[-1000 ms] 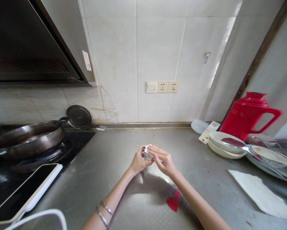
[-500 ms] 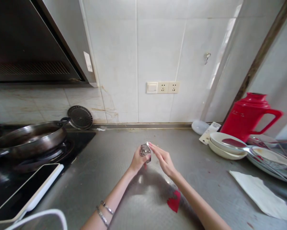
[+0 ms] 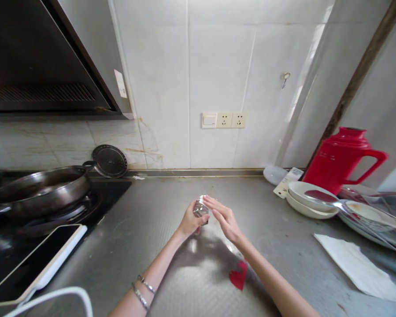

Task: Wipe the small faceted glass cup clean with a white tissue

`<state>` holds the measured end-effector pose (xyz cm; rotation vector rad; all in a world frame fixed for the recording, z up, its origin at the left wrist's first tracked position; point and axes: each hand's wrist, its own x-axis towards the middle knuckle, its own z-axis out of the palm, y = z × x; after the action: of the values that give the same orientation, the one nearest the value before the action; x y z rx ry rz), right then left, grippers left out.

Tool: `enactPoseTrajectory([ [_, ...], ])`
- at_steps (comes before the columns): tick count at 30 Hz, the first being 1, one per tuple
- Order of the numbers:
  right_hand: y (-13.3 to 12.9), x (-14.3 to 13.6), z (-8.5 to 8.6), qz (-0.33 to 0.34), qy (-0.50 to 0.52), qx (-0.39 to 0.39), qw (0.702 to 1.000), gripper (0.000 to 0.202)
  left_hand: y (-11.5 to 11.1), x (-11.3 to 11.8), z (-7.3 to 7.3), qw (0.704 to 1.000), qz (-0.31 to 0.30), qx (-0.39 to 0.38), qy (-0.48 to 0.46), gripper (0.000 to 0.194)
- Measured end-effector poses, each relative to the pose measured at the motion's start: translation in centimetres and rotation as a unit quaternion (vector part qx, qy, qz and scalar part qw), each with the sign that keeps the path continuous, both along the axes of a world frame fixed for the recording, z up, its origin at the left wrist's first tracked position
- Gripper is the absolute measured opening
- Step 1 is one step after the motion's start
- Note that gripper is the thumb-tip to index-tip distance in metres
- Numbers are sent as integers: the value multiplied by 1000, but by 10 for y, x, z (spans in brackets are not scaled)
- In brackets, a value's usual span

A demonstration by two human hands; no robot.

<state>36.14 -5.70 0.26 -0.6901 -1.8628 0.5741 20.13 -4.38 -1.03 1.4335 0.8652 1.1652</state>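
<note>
Over the middle of the counter, my left hand [image 3: 188, 222] is closed around a small clear faceted glass jar [image 3: 201, 212], with the thumb across its near side. My right hand [image 3: 226, 220] lies against the jar's upper right, its fingers stretched out and together. Under those fingertips, at the top of the jar, a bit of white material [image 3: 201, 200] shows; whether it is a cap or tissue I cannot tell. A small red patch shows beneath the jar. Nearer me, beside my right forearm, lies a torn red piece [image 3: 238, 275].
A steel pan [image 3: 42, 191] sits on the stove at left, with a phone-like device [image 3: 35, 264] and white cable in front. At right are a red thermos [image 3: 338, 158], stacked white bowls [image 3: 312, 211], a spoon, plates [image 3: 359, 231] and a white paper sheet [image 3: 359, 266].
My right fingers have shifted slightly left over the top of the jar, and more white shows there. My left hand keeps its hold on the jar.
</note>
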Motion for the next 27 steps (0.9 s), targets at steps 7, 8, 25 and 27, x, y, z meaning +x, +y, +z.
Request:
enactPoseTrajectory([
  [7, 4, -2, -7, -6, -25, 3, 1000, 42, -2, 1, 0, 1000, -3, -20, -12, 56],
  [8, 5, -2, -8, -12, -26, -2, 1000, 43, -3, 1, 1, 1000, 1, -26, -16, 53],
  [25, 1, -1, -8, 15, -46, -3, 999, 58, -3, -2, 7, 999, -5, -39, 1, 51],
  [27, 0, 0, -7, 14, -61, 18, 998, 62, -3, -3, 7, 999, -8, -47, -2, 52],
])
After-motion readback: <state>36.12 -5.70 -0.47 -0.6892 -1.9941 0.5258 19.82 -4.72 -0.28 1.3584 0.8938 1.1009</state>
